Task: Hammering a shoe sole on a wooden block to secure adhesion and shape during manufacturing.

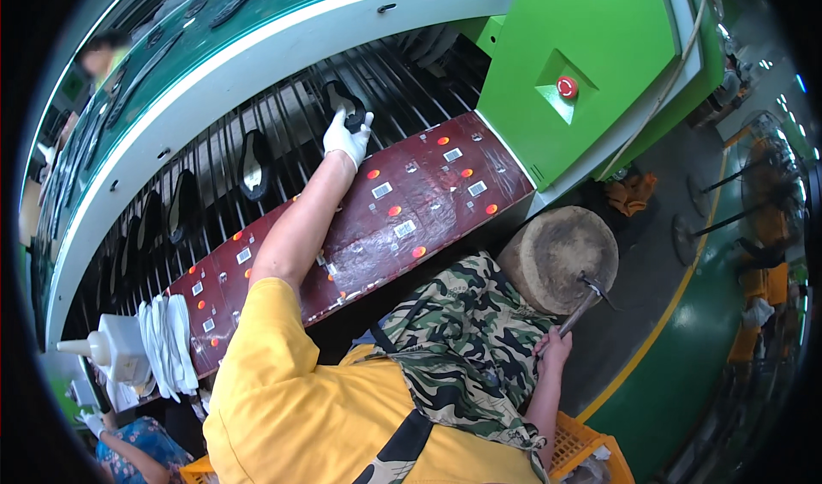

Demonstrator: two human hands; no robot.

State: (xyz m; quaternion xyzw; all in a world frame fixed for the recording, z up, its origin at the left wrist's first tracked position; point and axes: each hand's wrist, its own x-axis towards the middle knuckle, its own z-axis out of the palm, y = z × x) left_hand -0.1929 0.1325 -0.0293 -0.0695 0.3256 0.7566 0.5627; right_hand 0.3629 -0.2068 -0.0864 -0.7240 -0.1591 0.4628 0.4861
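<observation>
My left hand (347, 139), in a white glove, reaches out over the roller conveyor (295, 111). Its fingers close on the near end of a black shoe (336, 98) lying on the rollers. To the left, more black shoes lie along the conveyor, among them one (254, 165) with a pale patch on its upturned underside. Down at the right, my bare right hand (555, 347) wraps round the shaft of a hammer (575, 315). The hammer's thin curved head touches or hangs just over the top of a round wooden block (569, 257).
A dark red ledge (402, 201) runs before the conveyor, with white gloves (164, 343) and a white bottle (120, 347) at its left end. A green machine housing (591, 64) with a red button stands right. An orange crate (591, 445) sits low. Another person (141, 445) works at lower left.
</observation>
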